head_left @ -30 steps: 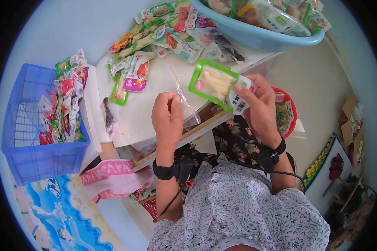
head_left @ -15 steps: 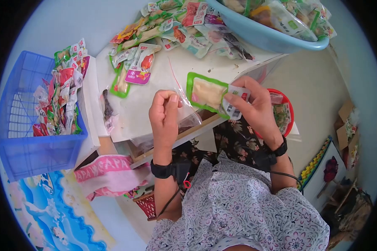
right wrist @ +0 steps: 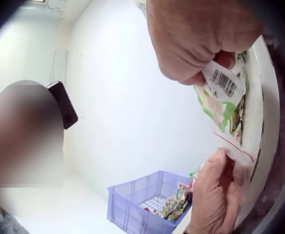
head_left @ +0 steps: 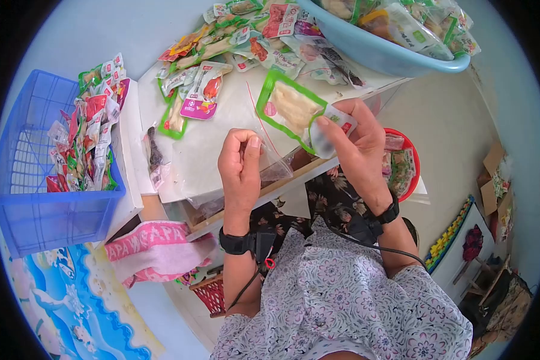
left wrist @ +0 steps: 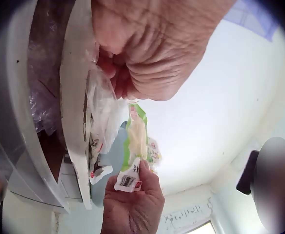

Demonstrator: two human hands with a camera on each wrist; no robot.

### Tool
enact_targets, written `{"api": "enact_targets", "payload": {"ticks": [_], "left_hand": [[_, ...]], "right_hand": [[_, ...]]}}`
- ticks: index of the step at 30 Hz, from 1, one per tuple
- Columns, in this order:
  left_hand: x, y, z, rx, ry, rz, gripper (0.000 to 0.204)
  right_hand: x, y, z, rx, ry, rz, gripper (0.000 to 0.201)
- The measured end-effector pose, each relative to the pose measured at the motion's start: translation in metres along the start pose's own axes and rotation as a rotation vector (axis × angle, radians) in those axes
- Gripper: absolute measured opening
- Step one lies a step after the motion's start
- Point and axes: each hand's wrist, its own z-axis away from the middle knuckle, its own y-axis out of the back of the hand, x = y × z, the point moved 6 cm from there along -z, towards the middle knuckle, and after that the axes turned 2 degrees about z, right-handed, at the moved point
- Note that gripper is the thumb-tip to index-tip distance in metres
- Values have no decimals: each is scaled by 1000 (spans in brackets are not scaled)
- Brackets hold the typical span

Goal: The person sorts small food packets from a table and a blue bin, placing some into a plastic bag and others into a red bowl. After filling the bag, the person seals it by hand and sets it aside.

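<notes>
My right hand [head_left: 363,156] pinches a green-edged food packet [head_left: 291,107] by its white printed end, between thumb and fingers. Pale food shows through the packet's clear front. Left of it, my left hand [head_left: 240,168] grips the edge of a clear zip bag [head_left: 276,170] with a red seal line. The bag hangs over the table's front edge, and in the left wrist view its thin plastic [left wrist: 103,105] droops from the curled fingers. In the right wrist view the packet's barcode end [right wrist: 224,82] sticks out of the right hand, its green edge close to the bag's red line.
Packets [head_left: 207,90] lie heaped at the back of the white table [head_left: 207,156]. A light-blue basin [head_left: 390,60] of packets stands at the back right. At the left is a blue basket [head_left: 57,207] with packets. A red bowl [head_left: 416,157] sits lower right, and a pink towel [head_left: 162,255] hangs lower left.
The packet in the right hand has shifted left toward the bag, and its upper end has risen over the last half second. The left hand stays nearly in place, holding the bag.
</notes>
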Motion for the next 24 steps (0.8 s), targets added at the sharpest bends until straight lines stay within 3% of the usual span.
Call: {"api": "enact_targets", "payload": {"ticks": [4,8,11,14,18,24], "left_hand": [[1,0,0,17,11,5,11],[16,-5,2,-7,-119,-243,6],[40,-14,1,-40,-234,-368,4],[50,-17,-4,-72,-266,-411,3],[48,-16,-11,-64,-293,-393,4],[32,-5,-1,24,-273,-453,6]], "right_hand": [[3,-2,3,-191,-22,89,18],[2,-8,-7,-322,-69,167,17],[13,-24,-25,-417,1,148,18],[24,-47,-35,-610,-207,95,18],[30,-77,-43,-641,-58,0,24],[19,-61,-34,-574,-42,387,40]]}}
